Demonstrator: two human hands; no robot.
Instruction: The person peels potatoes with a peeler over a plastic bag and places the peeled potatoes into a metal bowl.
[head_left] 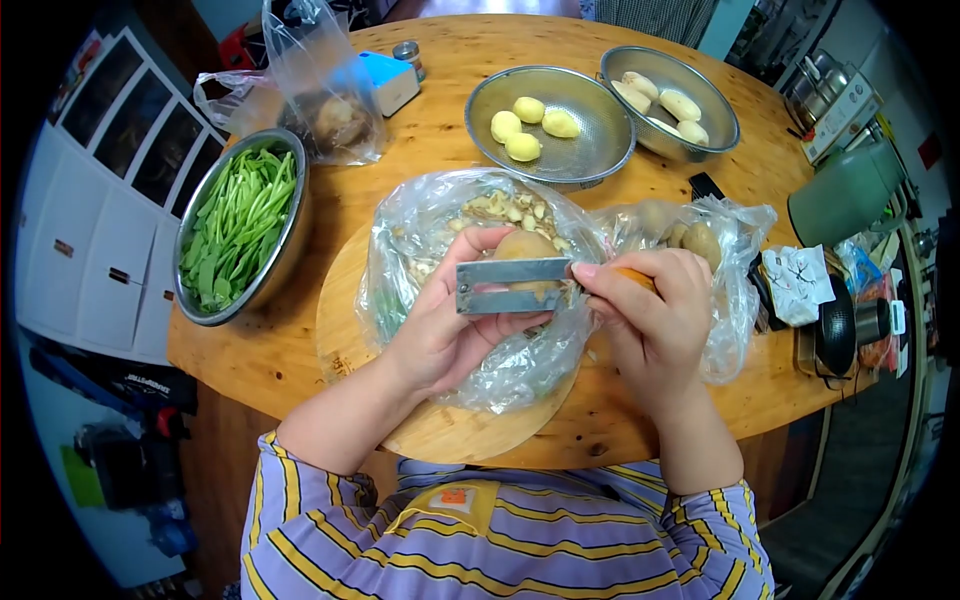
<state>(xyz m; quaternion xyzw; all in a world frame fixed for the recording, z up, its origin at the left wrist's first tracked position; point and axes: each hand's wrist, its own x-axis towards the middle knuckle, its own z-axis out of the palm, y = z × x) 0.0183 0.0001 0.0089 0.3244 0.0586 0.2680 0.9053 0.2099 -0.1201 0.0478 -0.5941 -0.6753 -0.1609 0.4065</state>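
Gripping the potato point(527, 245) in the curled left fingers point(476, 244) and the peeler point(545, 270) by its orange handle point(637, 280) in the right fingers point(608, 281), holding both above the plastic bag point(500, 378) of peelings point(508, 208) on the round board point(345, 300). Best to lay the blade point(482, 302) flat and draw it in short, light strokes, tucking the left fingers clear of its edge. Turn the potato a little between passes, staying over the bag. Hard to judge, behind the metal, the edge's exact contact with the potato.
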